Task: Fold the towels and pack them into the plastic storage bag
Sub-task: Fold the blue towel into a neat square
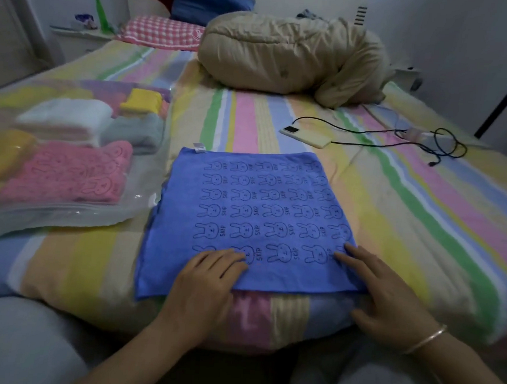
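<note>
Left grip (207, 278) and right grip (389, 297) rest flat, holding nothing, on the near edge of the blue towel (260, 210), spread on the bed (410, 208) right of the plastic storage bag (64, 219). Smoothing seems in hand; folding next calls for pinching the near corners.

The word "SKIP" is printed in dark capital letters on the blue towel (256, 216) lying flat on the bed (425, 204). It repeats beside each cartoon rabbit, row after row, with the letters running sideways up the cloth. A small white tag (199, 148) at the towel's far left corner is too small to read. The pink towel (76, 176) inside the plastic storage bag (64, 217) shows rabbit shapes, but no lettering is legible there.
</note>
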`<state>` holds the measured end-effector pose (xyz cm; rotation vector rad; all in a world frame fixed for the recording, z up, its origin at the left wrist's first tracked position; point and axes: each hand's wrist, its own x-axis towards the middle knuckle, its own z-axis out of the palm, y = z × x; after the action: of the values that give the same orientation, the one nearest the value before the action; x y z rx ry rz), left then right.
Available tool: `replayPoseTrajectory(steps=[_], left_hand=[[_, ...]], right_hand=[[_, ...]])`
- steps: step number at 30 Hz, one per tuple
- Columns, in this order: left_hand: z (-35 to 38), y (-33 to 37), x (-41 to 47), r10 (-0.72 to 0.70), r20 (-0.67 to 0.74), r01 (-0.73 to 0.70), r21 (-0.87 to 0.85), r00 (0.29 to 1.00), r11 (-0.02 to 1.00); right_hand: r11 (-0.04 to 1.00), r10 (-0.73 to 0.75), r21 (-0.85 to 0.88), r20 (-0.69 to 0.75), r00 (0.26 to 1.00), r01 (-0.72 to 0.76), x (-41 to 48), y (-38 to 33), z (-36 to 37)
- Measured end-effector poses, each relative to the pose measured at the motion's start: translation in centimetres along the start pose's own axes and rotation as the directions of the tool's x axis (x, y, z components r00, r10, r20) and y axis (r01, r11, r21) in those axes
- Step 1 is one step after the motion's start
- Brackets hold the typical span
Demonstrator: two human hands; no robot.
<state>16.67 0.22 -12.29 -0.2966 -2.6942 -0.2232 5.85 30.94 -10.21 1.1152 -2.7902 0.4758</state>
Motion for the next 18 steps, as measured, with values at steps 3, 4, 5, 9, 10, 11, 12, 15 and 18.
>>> replayPoseTrajectory(steps=[3, 4, 5, 9, 10, 11, 12, 15, 18], left_hand=[[-0.2, -1.3, -0.6, -0.020, -0.030, 0.021, 0.042, 0.999, 0.999], [-0.3, -1.8, -0.9, -0.022, -0.035, 0.023, 0.053, 0.999, 0.998], [-0.5, -2.3, -1.4, -0.030, -0.037, 0.032, 0.060, 0.999, 0.998], [-1.4, -4.9, -3.7, -0.176, -0.086, 0.180, 0.052, 0.981, 0.982], [-1.7, -5.5, -4.2, -0.209, -0.087, 0.212, 0.030, 0.974, 0.977], [-2.0, -6.0, -4.7, -0.225, -0.089, 0.225, 0.000, 0.970, 0.974], [-2.4, -6.5, -5.0, -0.231, -0.088, 0.229, -0.040, 0.969, 0.973], [-3.7, -7.7, -5.2, -0.258, -0.119, 0.233, -0.188, 0.959, 0.954], [-5.2, -8.2, -4.8, -0.340, -0.211, 0.239, -0.392, 0.916, 0.888]], right_hand=[[0.998, 0.039, -0.049, -0.149, 0.988, -0.047, 0.2, -0.4, 0.9], [0.996, 0.075, -0.033, -0.204, 0.976, -0.084, 0.4, -0.4, 1.3], [0.991, 0.119, -0.021, -0.254, 0.960, -0.128, 0.4, -0.5, 1.5], [0.969, 0.204, -0.050, -0.397, 0.895, -0.243, 0.3, -0.8, 3.0], [0.968, 0.205, -0.050, -0.412, 0.888, -0.247, 0.2, -0.9, 3.1], [0.969, 0.202, -0.044, -0.426, 0.882, -0.243, 0.1, -0.7, 3.1], [0.970, 0.214, -0.014, -0.434, 0.875, -0.244, 0.2, -0.5, 3.0], [0.959, 0.280, 0.105, -0.494, 0.823, -0.263, 0.6, 0.2, 2.2], [0.933, 0.345, 0.288, -0.537, 0.770, -0.217, 1.3, 0.4, 1.1]])
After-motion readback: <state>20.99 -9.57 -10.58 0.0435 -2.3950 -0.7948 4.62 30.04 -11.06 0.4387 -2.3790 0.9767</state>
